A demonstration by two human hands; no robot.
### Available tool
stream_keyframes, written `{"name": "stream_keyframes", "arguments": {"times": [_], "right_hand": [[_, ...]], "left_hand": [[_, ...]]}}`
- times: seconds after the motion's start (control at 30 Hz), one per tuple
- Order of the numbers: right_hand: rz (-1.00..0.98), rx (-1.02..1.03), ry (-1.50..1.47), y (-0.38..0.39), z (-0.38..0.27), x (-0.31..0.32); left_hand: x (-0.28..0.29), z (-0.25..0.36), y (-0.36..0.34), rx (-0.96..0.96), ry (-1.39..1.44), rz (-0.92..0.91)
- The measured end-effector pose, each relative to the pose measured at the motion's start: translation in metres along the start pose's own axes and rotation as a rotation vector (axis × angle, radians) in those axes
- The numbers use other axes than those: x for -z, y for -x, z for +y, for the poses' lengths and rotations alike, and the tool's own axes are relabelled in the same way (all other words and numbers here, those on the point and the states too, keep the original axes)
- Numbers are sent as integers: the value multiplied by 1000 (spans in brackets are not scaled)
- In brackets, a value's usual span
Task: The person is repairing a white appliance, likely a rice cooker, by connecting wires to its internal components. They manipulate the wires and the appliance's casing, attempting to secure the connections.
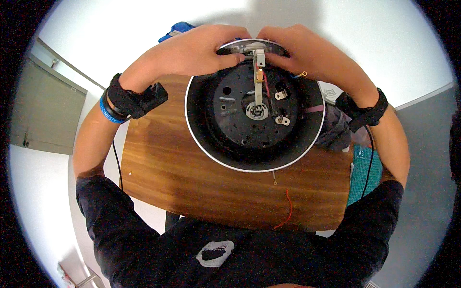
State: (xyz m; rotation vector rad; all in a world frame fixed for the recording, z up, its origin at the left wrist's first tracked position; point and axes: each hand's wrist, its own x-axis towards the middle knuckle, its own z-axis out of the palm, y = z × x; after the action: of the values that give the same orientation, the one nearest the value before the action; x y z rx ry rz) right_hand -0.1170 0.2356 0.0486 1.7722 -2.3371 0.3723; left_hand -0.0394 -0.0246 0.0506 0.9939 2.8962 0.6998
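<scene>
A round, white-rimmed appliance housing (pixel 200 117), much like a rice cooker's shell, stands on the table with its open black interior facing me. Inside, a metal lever (pixel 258 90) runs from the far wall to a round central disc (pixel 257 111). Beside it are a red wire (pixel 266 86) and two metal terminals (pixel 281 95). My left hand (pixel 204 50) grips the far rim, thumb inside, left of the lever. Opposite it, my right hand (pixel 307 52) clasps the same rim with its thumb inside. The outer fingers of both hands are hidden behind the wall.
On the wooden table (pixel 230 201) lie a loose red wire (pixel 290 206) and a small ring-ended piece (pixel 275 182). A green cutting mat (pixel 366 168) and a dark grey bundle (pixel 336 132) are to the right. Something blue (pixel 180 28) sits beyond my left hand.
</scene>
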Motion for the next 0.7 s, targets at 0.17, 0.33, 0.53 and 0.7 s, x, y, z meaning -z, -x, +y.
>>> {"name": "stream_keyframes", "arguments": {"times": [0.17, 0.33, 0.53, 0.7], "right_hand": [[27, -41, 56, 1, -11, -2], [37, -61, 110, 7, -22, -7], [72, -102, 73, 5, -22, -14], [103, -150, -37, 7, -16, -16]], "left_hand": [[-11, -2, -3, -79, -182, 109], [-28, 1, 5, -92, -273, 174], [-28, 2, 9, -44, -184, 187], [-30, 5, 10, -49, -157, 215]]}}
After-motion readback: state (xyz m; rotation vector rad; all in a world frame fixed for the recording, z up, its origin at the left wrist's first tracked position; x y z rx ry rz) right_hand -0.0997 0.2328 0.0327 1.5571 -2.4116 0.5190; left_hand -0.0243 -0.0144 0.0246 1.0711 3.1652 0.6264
